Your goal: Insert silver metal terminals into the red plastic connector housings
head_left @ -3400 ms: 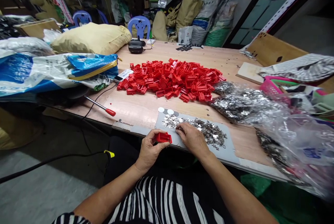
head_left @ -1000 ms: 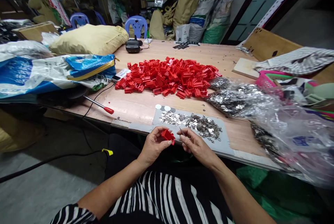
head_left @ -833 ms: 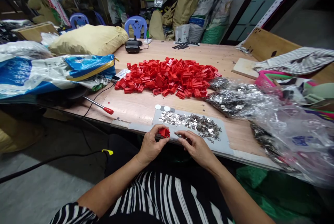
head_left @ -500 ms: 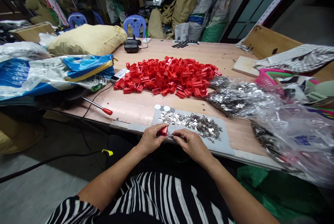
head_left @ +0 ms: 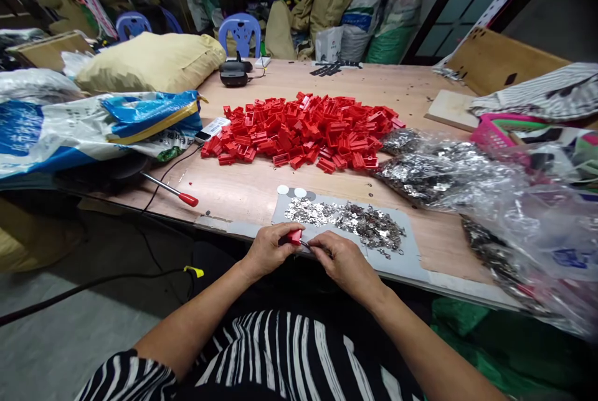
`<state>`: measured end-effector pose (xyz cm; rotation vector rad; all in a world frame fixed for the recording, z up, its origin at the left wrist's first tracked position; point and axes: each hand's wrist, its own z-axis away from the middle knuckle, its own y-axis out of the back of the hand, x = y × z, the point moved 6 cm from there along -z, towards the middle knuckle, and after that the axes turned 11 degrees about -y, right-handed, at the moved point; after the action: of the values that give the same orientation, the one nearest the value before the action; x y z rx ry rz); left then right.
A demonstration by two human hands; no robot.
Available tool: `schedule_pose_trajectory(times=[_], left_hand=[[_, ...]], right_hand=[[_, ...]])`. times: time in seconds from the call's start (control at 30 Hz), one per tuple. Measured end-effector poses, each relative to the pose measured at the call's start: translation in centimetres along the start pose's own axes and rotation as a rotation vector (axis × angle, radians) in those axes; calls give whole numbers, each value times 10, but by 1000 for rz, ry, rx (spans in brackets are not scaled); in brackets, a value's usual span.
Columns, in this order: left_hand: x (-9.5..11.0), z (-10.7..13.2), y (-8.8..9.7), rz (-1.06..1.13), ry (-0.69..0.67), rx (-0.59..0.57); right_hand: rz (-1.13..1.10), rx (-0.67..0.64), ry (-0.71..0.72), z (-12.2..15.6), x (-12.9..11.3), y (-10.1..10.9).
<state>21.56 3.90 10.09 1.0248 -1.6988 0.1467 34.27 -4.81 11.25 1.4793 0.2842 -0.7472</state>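
Pinched between the thumb and fingers of my left hand [head_left: 275,246] is a small red plastic housing [head_left: 294,237]. My right hand [head_left: 340,258] is closed on a small screwdriver [head_left: 305,244]; its thin metal shaft meets the open end of the housing, and its handle is mostly hidden by my fingers. Just beyond both hands lies a grey mat [head_left: 411,245] bearing shiny flat metal pieces [head_left: 311,211] on the left and darker small metal clips [head_left: 374,226] on the right. A big heap of matching red housings [head_left: 303,130] spreads behind the mat.
Clear plastic bags of metal parts [head_left: 434,167] lie at the right, by a pink basket [head_left: 495,130]. A red-tipped lever [head_left: 188,199] juts out at the left, near a cable and a blue-white sack [head_left: 70,133]. A black device [head_left: 234,72] stands farther back.
The view has shifted slightly. Both hands keep nearly the same pose, with the housing and screwdriver still held together; the screwdriver's handle shows less now.
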Motion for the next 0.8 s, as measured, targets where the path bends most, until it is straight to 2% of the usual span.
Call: schedule_pose_trajectory(times=[0.23, 0.4, 0.47, 0.57, 0.67, 0.8], left_hand=[[-4, 1, 0, 20, 18, 5], [1, 3, 3, 100, 73, 55], [4, 7, 5, 257, 148, 139], [7, 15, 1, 697, 322, 274], [11, 24, -13, 1106, 505, 304], [16, 32, -26, 1319, 632, 329]], right_hand=[[80, 48, -92, 3, -8, -8], [-135, 68, 4, 8, -4, -1], [-249, 66, 43, 12, -3, 5], [-376, -38, 26, 17, -4, 9], [-414, -114, 59, 24, -13, 11], [-386, -143, 82, 29, -24, 12]])
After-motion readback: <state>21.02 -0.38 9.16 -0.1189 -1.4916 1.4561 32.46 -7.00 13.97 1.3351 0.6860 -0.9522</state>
